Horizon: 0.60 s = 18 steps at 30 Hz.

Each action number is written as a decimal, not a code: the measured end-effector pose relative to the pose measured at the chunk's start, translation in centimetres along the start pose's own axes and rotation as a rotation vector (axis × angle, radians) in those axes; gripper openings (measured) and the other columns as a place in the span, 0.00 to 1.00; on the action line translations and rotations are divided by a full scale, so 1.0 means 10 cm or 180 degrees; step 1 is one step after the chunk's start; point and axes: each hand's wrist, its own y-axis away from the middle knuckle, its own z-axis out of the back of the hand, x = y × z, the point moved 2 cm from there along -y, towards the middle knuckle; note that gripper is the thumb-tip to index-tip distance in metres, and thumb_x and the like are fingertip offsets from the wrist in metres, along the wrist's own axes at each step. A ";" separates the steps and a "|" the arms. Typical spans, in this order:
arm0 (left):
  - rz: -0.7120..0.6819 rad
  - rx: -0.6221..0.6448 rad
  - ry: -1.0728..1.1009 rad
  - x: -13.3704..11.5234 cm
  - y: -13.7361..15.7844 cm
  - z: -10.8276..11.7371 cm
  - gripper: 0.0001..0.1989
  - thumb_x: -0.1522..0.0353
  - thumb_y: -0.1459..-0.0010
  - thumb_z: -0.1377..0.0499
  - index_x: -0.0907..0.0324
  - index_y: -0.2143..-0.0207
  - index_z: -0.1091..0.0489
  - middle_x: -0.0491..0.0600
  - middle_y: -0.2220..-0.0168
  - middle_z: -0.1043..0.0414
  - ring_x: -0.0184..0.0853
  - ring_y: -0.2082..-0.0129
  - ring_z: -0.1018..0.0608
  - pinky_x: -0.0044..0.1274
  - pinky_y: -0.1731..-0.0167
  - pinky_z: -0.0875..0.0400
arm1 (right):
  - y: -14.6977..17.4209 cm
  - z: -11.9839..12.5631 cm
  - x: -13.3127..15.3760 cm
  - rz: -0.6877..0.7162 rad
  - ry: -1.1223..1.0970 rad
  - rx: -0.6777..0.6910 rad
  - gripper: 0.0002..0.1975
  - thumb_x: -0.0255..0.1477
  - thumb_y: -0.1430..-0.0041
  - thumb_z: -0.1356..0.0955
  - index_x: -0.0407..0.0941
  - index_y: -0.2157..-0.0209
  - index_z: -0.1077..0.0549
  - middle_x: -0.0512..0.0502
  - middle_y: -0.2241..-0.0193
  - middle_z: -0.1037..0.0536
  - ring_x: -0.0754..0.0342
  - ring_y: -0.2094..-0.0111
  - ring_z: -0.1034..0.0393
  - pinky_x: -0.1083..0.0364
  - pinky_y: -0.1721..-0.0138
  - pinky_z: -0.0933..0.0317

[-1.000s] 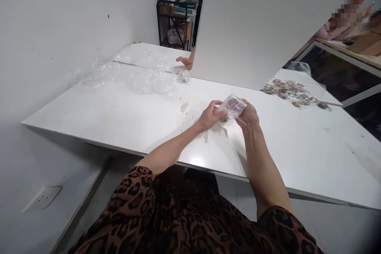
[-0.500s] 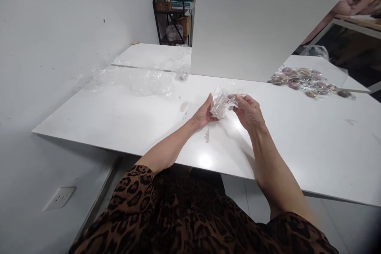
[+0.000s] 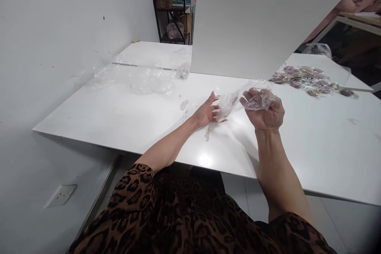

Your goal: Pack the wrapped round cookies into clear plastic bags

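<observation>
A crumpled clear plastic bag stretches between my two hands, just above the white table. My left hand has its fingers spread, and they touch the bag's left end. At the other end, my right hand is turned palm up with curled fingers, gripping the plastic that lies across it. Folds and glare hide whether anything is inside the bag.
Loose clear plastic bags lie at the back left. Several wrapped purple and brown pieces lie at the back right. A white panel stands behind the table, a black shelf beyond it. Part of another person shows at upper right.
My right hand has moved right and turned palm up, drawing the plastic out longer. My left hand's fingers have spread; that hand has hardly moved.
</observation>
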 end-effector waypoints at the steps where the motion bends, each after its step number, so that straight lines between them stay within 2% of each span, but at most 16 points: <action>1: -0.0094 -0.0006 -0.0085 0.02 -0.01 -0.01 0.34 0.44 0.49 0.30 0.54 0.48 0.29 0.50 0.58 0.24 0.35 0.64 0.20 0.32 0.58 0.21 | 0.01 -0.02 -0.01 -0.0031 -0.0019 0.0040 0.20 0.54 0.42 0.37 0.53 0.66 0.28 0.41 0.58 0.22 0.40 0.50 0.28 0.39 0.51 0.32; 4: -0.0467 -0.0246 -0.0151 0.06 -0.06 0.01 0.20 0.59 0.50 0.25 0.58 0.60 0.25 0.46 0.63 0.24 0.29 0.66 0.23 0.22 0.62 0.27 | 0.03 -0.07 -0.04 -0.0128 0.0059 0.0170 0.21 0.55 0.41 0.38 0.53 0.65 0.27 0.41 0.61 0.23 0.40 0.52 0.28 0.38 0.52 0.33; 6: -0.0693 -0.0548 0.0040 0.06 -0.11 0.06 0.15 0.65 0.49 0.25 0.60 0.66 0.27 0.44 0.67 0.25 0.26 0.69 0.25 0.20 0.65 0.30 | 0.02 -0.04 -0.06 -0.0107 -0.0027 0.0125 0.19 0.53 0.41 0.37 0.53 0.67 0.27 0.42 0.63 0.23 0.41 0.54 0.28 0.39 0.51 0.33; 9: -0.0961 -0.0993 0.0433 -0.03 -0.16 0.15 0.13 0.65 0.45 0.29 0.60 0.68 0.30 0.42 0.70 0.26 0.24 0.72 0.26 0.19 0.67 0.33 | -0.05 0.11 -0.10 -0.0003 -0.0591 -0.0213 0.13 0.45 0.43 0.34 0.51 0.73 0.30 0.44 0.66 0.24 0.45 0.56 0.27 0.43 0.52 0.32; 12: -0.1229 -0.1164 0.0702 -0.21 -0.14 0.21 0.14 0.62 0.42 0.32 0.59 0.68 0.33 0.42 0.70 0.26 0.26 0.71 0.25 0.21 0.63 0.30 | -0.16 0.32 -0.18 -0.0116 -0.1016 -0.0642 0.11 0.39 0.47 0.34 0.49 0.77 0.33 0.46 0.70 0.25 0.48 0.61 0.26 0.47 0.56 0.31; 15: -0.1475 -0.1049 0.0798 -0.41 -0.05 0.19 0.13 0.61 0.38 0.35 0.59 0.67 0.34 0.45 0.68 0.23 0.27 0.70 0.23 0.23 0.57 0.29 | -0.25 0.47 -0.30 -0.0635 -0.1023 -0.1038 0.09 0.36 0.50 0.34 0.48 0.78 0.35 0.46 0.74 0.26 0.51 0.67 0.26 0.50 0.63 0.31; 18: -0.1712 -0.0890 0.0502 -0.55 0.12 0.10 0.13 0.61 0.37 0.36 0.58 0.69 0.34 0.45 0.69 0.23 0.28 0.69 0.22 0.22 0.59 0.30 | -0.28 0.54 -0.41 -0.1246 -0.0732 -0.1223 0.08 0.34 0.52 0.34 0.47 0.78 0.37 0.48 0.77 0.28 0.54 0.74 0.30 0.53 0.69 0.33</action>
